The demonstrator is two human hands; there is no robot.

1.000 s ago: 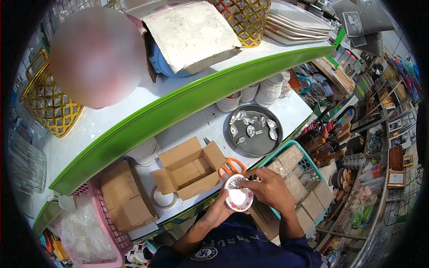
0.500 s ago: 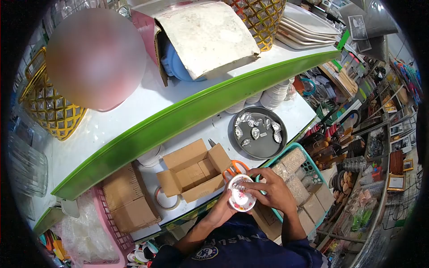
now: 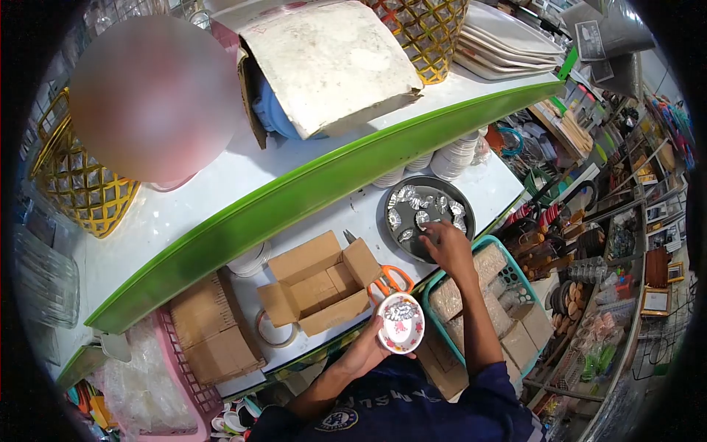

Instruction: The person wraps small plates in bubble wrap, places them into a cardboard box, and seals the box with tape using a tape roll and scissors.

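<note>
My left hand (image 3: 362, 349) holds a small white bowl (image 3: 402, 337) with pink and red flowers, its fingers wrapped round the side. Inside the bowl, against the upper wall, sits a silvery fluted mold (image 3: 400, 310). Over the round dark grey pan (image 3: 458, 243) reaches my right hand (image 3: 446, 244), fingers bent and apart. Its fingertips are right beside a fluted metal mold (image 3: 422, 217) in the pan. Several more such molds lie around the pan's floor.
Orange-handled scissors (image 3: 394, 279) and an open cardboard box (image 3: 318, 316) lie left of the pan, with a tape roll (image 3: 275, 340) nearby. A teal basket (image 3: 430, 313) of wrapped packs stands at right. A green-edged shelf (image 3: 317, 177) overhangs the counter.
My right hand has left the bowl and moved up to the pan. The fluted mold now shows in the bowl, which my left hand still holds.
</note>
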